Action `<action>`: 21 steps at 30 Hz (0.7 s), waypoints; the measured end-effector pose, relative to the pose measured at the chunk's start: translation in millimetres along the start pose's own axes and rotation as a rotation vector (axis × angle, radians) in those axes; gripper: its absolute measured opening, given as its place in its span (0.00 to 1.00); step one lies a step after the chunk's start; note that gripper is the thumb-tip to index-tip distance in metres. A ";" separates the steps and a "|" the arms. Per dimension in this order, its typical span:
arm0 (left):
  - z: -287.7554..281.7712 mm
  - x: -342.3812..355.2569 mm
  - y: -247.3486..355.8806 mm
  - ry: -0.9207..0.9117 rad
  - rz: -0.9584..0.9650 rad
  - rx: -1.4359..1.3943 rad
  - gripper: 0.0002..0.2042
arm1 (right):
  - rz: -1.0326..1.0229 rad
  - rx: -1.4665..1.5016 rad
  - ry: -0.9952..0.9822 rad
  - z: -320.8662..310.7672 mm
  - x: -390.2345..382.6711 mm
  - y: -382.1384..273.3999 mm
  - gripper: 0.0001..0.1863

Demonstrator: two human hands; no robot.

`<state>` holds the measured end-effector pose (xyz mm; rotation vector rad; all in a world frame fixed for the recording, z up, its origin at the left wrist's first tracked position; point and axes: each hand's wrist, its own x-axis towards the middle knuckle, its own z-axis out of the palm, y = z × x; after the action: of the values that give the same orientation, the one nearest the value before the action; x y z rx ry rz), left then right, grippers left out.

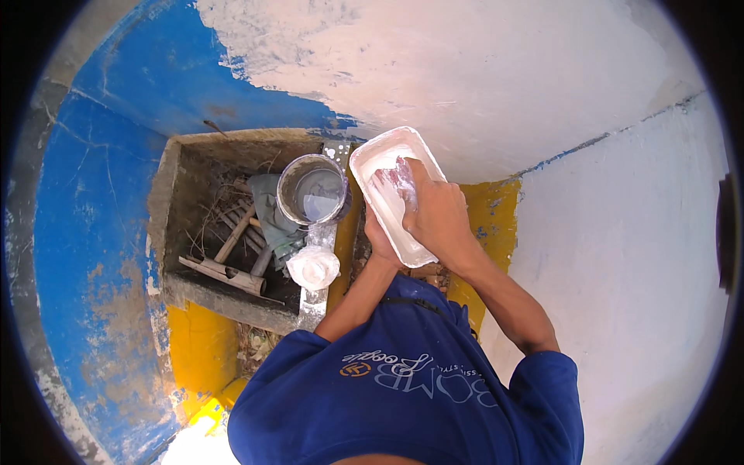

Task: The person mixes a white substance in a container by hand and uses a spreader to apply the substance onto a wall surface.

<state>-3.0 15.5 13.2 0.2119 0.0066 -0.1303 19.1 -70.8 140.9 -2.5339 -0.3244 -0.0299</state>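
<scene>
In front of my body is a long white tub [358, 164], coated inside with white paste. My left hand [380, 239] curls round the tub's near left side from below, so most of its fingers are hidden. Inside the tub, my right hand [440, 215] grips a flat, shiny scraper [397, 184] smeared with white. Its handle is covered by my fingers. Just left of the tub, a round bucket [288, 180] with greyish liquid stands on a ledge. Nearer to me on that ledge sits a lump of white paste [313, 268], with whatever is under it hidden.
A concrete box [164, 209] on the left holds sticks, bamboo pieces [225, 275] and a grey-green cloth [267, 205]. Beyond is a blue wall [93, 170] partly coated white. A white wall [620, 232] rises close on my right, beside a yellow-painted surface [496, 217].
</scene>
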 end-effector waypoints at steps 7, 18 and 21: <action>-6.0 -2.0 -3.4 0.023 -0.054 0.007 0.31 | -0.025 0.070 -0.015 -1.0 4.0 -2.8 0.29; -2.0 1.7 1.9 -0.029 -0.032 0.055 0.34 | 0.014 0.048 0.171 -18.8 -0.8 -2.4 0.30; 2.2 1.3 0.0 -0.004 -0.023 0.012 0.35 | -0.060 -0.141 0.206 -14.4 -2.7 -2.2 0.28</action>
<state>-1.7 14.9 15.3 0.2238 0.0041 -0.1537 16.7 -77.5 153.8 -2.6305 -0.3254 -0.3460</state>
